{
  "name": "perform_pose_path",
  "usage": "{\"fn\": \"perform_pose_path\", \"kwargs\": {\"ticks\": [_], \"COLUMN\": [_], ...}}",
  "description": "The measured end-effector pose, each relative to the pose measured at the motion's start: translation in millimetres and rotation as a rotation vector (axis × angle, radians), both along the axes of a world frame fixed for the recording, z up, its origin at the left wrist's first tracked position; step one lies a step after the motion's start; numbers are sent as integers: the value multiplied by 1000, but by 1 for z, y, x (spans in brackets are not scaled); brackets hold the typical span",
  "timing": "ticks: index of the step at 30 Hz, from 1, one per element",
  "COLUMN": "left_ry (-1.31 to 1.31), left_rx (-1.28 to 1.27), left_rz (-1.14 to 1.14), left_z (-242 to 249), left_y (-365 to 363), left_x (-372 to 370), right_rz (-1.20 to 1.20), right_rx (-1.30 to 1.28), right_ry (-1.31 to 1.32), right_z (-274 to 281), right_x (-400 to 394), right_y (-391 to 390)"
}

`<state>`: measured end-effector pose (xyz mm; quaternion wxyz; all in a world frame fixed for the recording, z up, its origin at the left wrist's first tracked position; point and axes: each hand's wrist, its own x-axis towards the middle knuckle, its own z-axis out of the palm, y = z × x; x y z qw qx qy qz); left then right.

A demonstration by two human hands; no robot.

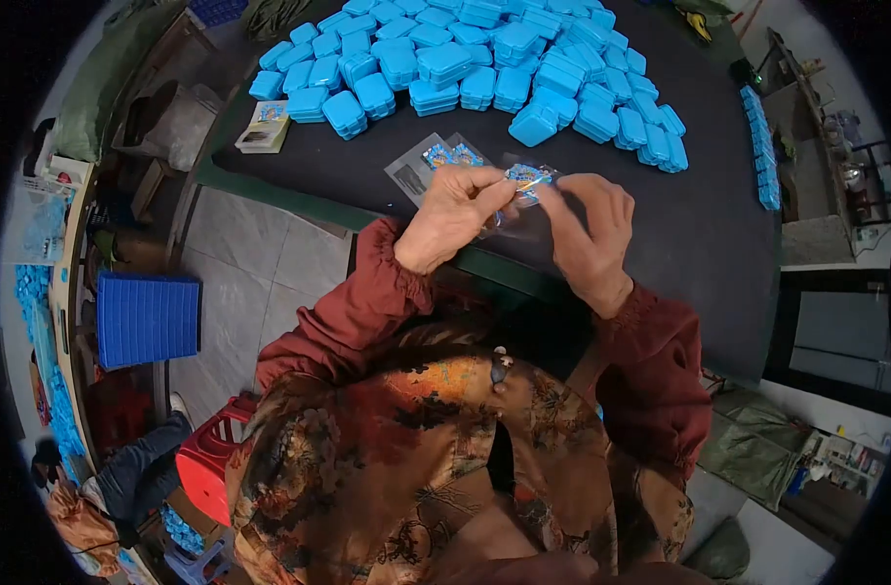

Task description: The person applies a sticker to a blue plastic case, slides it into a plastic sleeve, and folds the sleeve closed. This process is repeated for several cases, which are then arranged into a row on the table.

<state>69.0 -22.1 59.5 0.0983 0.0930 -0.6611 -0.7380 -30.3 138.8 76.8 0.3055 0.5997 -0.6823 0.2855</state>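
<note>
My left hand (450, 216) is closed in a pinch, thumb against forefinger, on the left edge of a clear plastic piece with a colourful print (530, 175), which looks like a sticker. My right hand (594, 239) has its thumb and forefinger closed at the right edge of the same piece. Clear film hangs below, partly hidden by the fingers. Just beyond my left hand, a translucent sheet (406, 174) lies on the black table with two more printed pieces (452, 153). Several blue plastic cases (445, 64) are heaped farther back.
A small stack of printed sheets (265, 128) lies near the table's left edge. A row of blue cases (761, 151) lines the right edge. On the floor at left stand a blue crate (148, 319) and a red stool (206, 468). Another person's leg (148, 468) shows at lower left.
</note>
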Motion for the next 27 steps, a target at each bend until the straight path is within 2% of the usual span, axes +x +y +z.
{"fn": "perform_pose_path", "kwargs": {"ticks": [1,2,4,5,6,8,13,15,16,19,23,25,27], "left_ry": [1,79,153,181,211,259,328,169,170,101,71,96,80], "left_rx": [-3,87,180,248,315,339,280,295,295,50,-24,-278,-319], "left_rz": [-4,69,139,142,145,136,117,-29,-30,-245,-205,-145,-148], "left_z": [0,-2,-4,-4,-5,-7,-15,-16,-15,-7,1,6,11], "left_y": [4,8,12,14,16,19,20,15,12,-2,-13,-17,-13], "left_x": [0,-1,-3,-4,-6,-9,-11,-8,-5,6,14,20,24], "right_rz": [-33,-36,89,171,167,231,124,125,123,121,157,140,123], "right_rx": [-91,-93,-345,-287,-292,-193,-209,-224,-256,-255,-132,-108,-85], "right_ry": [-144,-143,-1165,-1482,-1482,-1658,-1581,-1575,-1575,-1578,-1626,-1603,-1583], "right_z": [0,0,1,3,3,3,-5,-4,-2,2,5,4,3], "right_x": [1,6,18,17,18,20,13,10,9,11,16,15,15], "right_y": [0,0,1,6,5,1,-1,1,2,7,11,13,16]}}
